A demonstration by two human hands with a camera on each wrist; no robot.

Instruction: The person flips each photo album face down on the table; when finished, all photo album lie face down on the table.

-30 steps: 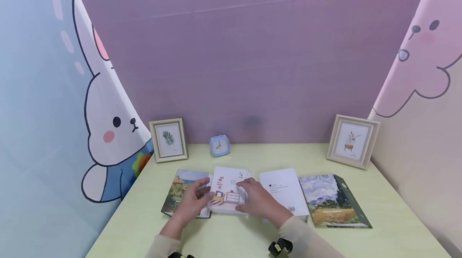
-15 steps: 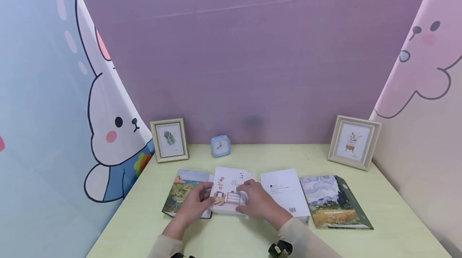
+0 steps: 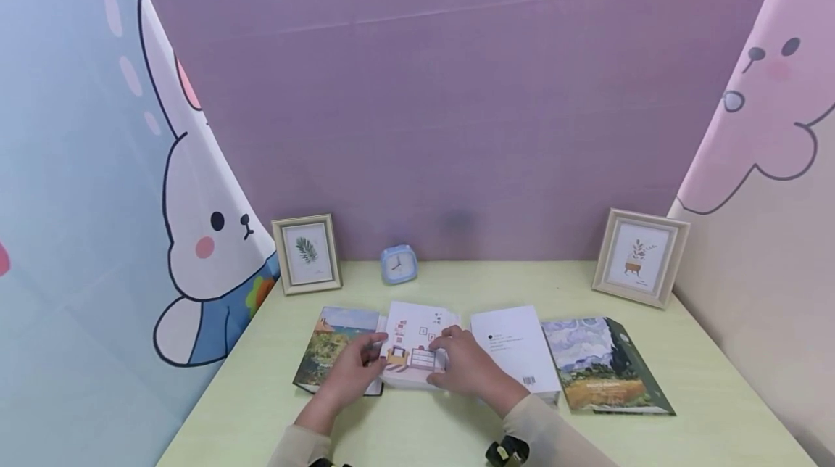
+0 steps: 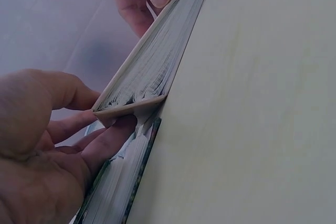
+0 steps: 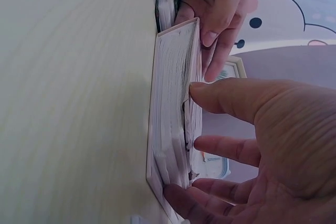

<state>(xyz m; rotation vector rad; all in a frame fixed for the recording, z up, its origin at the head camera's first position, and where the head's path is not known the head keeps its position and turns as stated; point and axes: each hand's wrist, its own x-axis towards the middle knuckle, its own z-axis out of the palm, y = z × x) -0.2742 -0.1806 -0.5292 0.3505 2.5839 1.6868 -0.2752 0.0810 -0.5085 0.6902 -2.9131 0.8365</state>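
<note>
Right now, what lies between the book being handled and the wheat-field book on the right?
Head view: a white-covered book with a barcode lies between them, flat on the table.

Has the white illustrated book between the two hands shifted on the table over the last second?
No. The white illustrated book lies just as far below the blue clock as before, beside the plain white book.

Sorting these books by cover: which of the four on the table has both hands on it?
The white book with the drawn furniture cover, second from left. The left hand and right hand grip its sides; the other three lie untouched.
</note>
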